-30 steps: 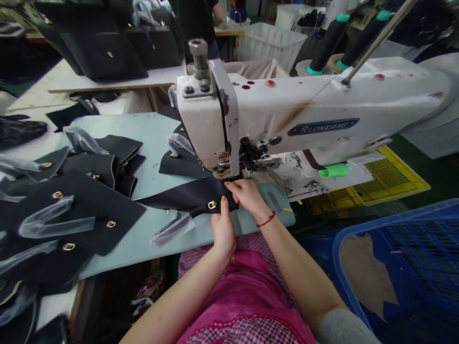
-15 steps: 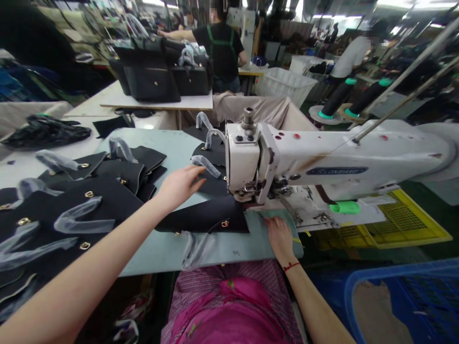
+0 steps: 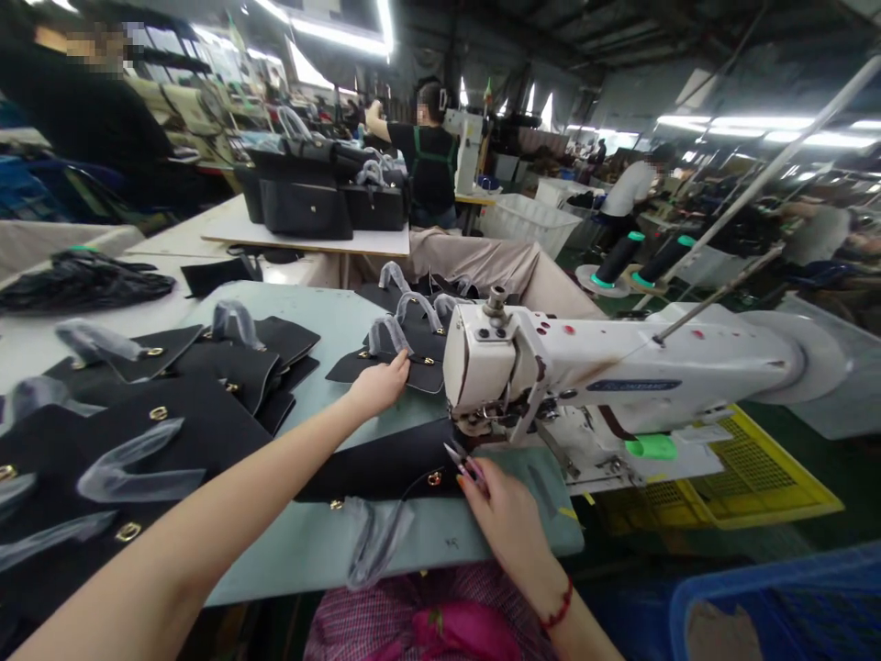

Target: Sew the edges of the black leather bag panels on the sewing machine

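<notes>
My left hand reaches over the table with its fingers closed on a black bag panel, near its plastic-wrapped handle and gold fitting. The fingertips' grip is partly hidden. In my right hand are small thread snips with pinkish handles, their blades pointing up and left. Beneath the snips, another black bag panel lies on the green tabletop, its right end close to the needle area of the sewing machine. Its wrapped handle hangs toward my lap.
More black panels with wrapped handles are piled at the left. Finished-looking black bags stand on a board behind. Thread cones rise behind the machine. A yellow crate and a blue basket are at the right. Co-workers are in the background.
My left hand has moved onto the far panel, which has shifted leftward from beside the machine. My right hand has come left from the table's edge, and snips now show in it. The view has tilted up.
</notes>
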The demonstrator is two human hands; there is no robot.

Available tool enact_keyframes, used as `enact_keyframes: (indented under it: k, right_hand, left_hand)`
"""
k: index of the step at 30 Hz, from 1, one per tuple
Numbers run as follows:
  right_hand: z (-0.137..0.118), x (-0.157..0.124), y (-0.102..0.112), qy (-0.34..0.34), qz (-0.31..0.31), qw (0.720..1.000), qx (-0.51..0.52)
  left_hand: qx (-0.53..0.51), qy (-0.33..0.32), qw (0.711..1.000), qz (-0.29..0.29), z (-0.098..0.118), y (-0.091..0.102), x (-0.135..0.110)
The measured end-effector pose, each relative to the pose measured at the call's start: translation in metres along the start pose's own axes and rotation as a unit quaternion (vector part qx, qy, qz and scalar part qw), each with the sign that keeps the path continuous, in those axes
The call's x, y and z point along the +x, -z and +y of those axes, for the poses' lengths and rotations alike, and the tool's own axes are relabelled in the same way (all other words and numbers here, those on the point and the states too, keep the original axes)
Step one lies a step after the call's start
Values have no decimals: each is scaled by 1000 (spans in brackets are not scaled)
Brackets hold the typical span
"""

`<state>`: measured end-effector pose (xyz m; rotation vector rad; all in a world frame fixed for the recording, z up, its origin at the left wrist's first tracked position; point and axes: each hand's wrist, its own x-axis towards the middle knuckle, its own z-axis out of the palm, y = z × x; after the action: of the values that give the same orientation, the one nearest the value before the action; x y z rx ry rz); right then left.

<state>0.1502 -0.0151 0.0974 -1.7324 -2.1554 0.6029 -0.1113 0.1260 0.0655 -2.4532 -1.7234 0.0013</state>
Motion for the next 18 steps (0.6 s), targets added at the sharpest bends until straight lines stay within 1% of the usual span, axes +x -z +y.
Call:
enact_keyframes:
  k: [3, 5, 7, 10, 12, 13, 14, 15, 16, 17, 18]
  right_hand:
    - [-36, 31, -2, -1, -15, 996, -88]
    - [-49, 49, -6, 7, -17, 993, -121]
    - [-56, 60, -10, 12, -19, 990, -140]
    - [-59, 61, -13, 11, -28, 991, -131]
    - [-53, 49, -11, 12, -44, 995, -86]
    - [-46, 40, -10, 14, -49, 997, -52]
    - [-36, 28, -9, 18, -51, 998, -10]
    - [-23, 16, -9, 20, -46, 998, 35]
    - [-7, 2, -10, 21, -35, 996, 84]
    - [11, -11, -12, 18, -18, 991, 129]
    - [31, -24, -14, 4, 7, 987, 158]
  left_hand:
    - [-24, 15, 999, 21, -12, 10, -12]
    - [-34, 19, 999, 31, -15, 14, -21]
    - [-39, 20, 998, 38, -15, 14, -27]
    - [-76, 53, 994, 64, -21, 10, -32]
    - [-127, 100, 980, 113, -33, 8, -34]
    - [-162, 135, 966, 150, -40, 9, -35]
    - [-199, 177, 944, 193, -49, 12, -36]
    - [-236, 226, 913, 242, -58, 18, -36]
    - [-268, 279, 872, 300, -67, 26, -36]
    - [-294, 325, 822, 363, -74, 36, -35]
    - [-310, 357, 768, 432, -79, 48, -32]
